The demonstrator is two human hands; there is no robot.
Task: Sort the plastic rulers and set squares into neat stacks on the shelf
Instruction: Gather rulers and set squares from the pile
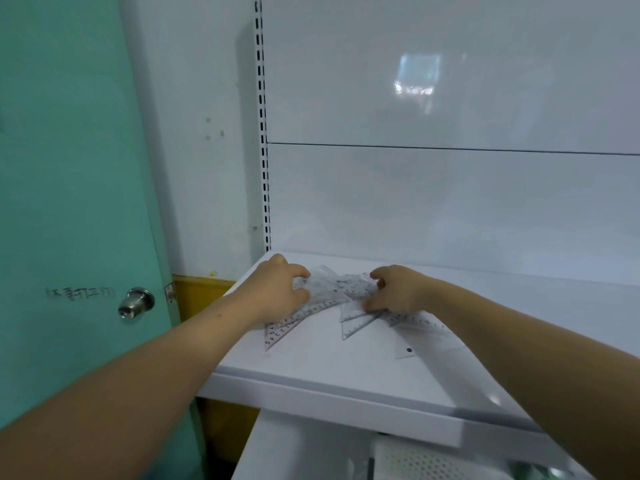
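Both hands are gathering the mixed pile on the shelf. The left hand and right hand are pinching set squares. Next comes lining up matching edges.

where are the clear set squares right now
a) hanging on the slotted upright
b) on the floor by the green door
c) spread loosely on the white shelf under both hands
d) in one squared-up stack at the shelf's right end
c: the clear set squares lie fanned and overlapping on the white shelf, with the left hand and right hand both resting on them.
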